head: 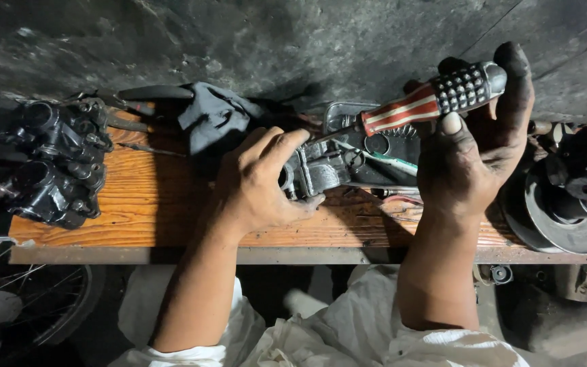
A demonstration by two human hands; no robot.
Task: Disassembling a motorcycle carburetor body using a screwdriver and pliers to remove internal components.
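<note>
Head view: left hand point(256, 183) clamping small metal carburettor body point(315, 170) at wooden table point(137, 197) edge; right hand point(473, 146) gripping striped screwdriver point(429, 102). Greasy grip, slanted blade: likely slip off screw, into fingers.

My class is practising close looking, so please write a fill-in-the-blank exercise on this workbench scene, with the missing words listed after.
1. The right hand holds a striped ____ by its handle.
2. The left hand steadies a small metal part on a ____ bench top.
3. A dark ____ lies crumpled behind the left hand.
4. A spoked ____ shows at the lower left.

Missing words: screwdriver; wooden; rag; wheel
</note>
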